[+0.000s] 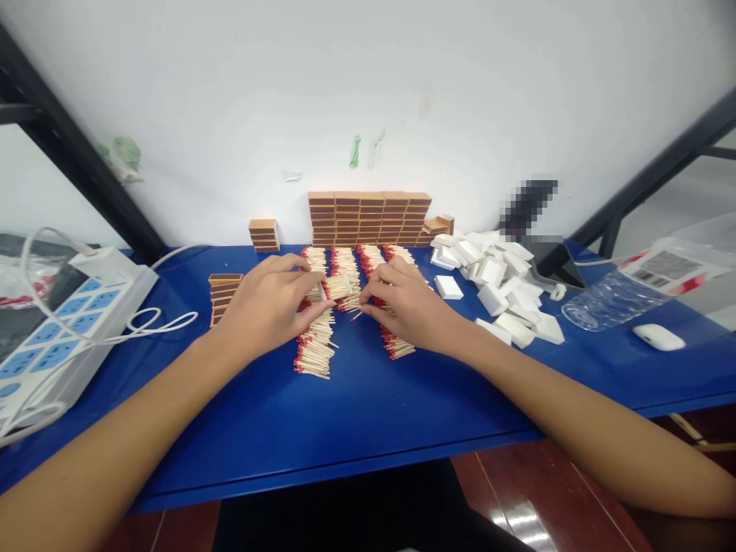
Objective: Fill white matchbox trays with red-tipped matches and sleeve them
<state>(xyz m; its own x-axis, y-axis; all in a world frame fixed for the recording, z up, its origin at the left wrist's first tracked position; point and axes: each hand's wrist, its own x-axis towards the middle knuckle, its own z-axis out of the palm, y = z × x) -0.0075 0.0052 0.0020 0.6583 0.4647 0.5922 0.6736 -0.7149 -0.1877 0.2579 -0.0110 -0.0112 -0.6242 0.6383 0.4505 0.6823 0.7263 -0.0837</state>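
My left hand [276, 300] is closed, thumb and fingers pinching a small white matchbox tray [346, 284] with red-tipped matches inside it. Across from it, my right hand [409, 305] has its fingertips bent together over loose matches [356, 313], a few sticking out below them. Between and under both hands, matches with red heads lie in several rows; the left row [315, 354] and the right row [399, 346] reach closest to me. What the right fingertips grip is partly hidden by the fingers.
Brown matchboxes [369, 221] are stacked against the wall, with smaller stacks [264, 236] to the left. White trays [493, 274] lie piled at right, near a dark phone-like device [555, 263], a plastic-wrapped roll [612, 295] and a white case [658, 336]. A power strip [80, 307] with cables is at left.
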